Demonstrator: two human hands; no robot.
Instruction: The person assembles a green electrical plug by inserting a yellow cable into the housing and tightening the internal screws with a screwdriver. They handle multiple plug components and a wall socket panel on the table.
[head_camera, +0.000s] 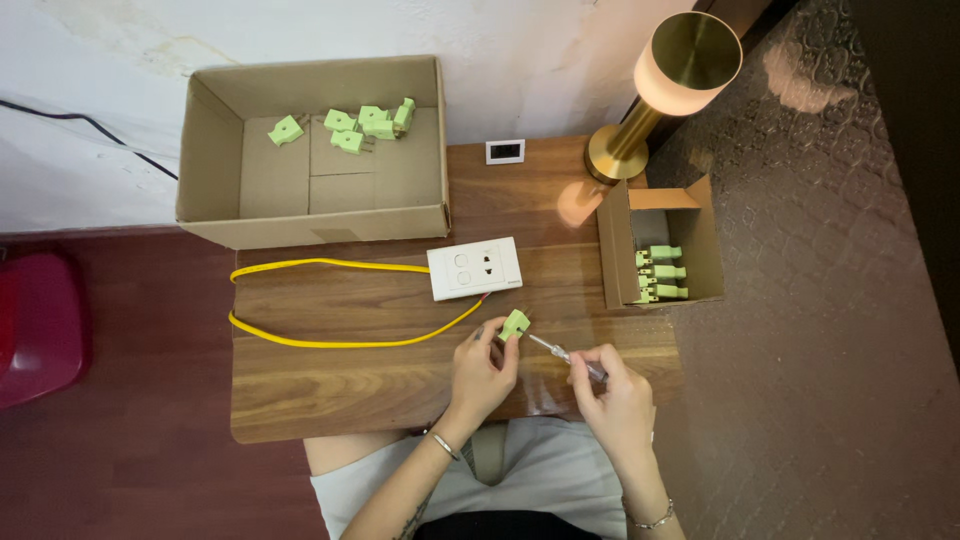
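Our left hand (483, 368) pinched a small green plug (515, 323) just above the wooden table (330, 385). Our right hand (615, 395) pinched a thin screwdriver (562, 353), its tip near the plug.

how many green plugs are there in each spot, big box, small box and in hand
big cardboard box: 5 green plugs
small cardboard box: 3 plugs
left hand: 1 plug
total: 9
The right hand holds a screwdriver, no plug.
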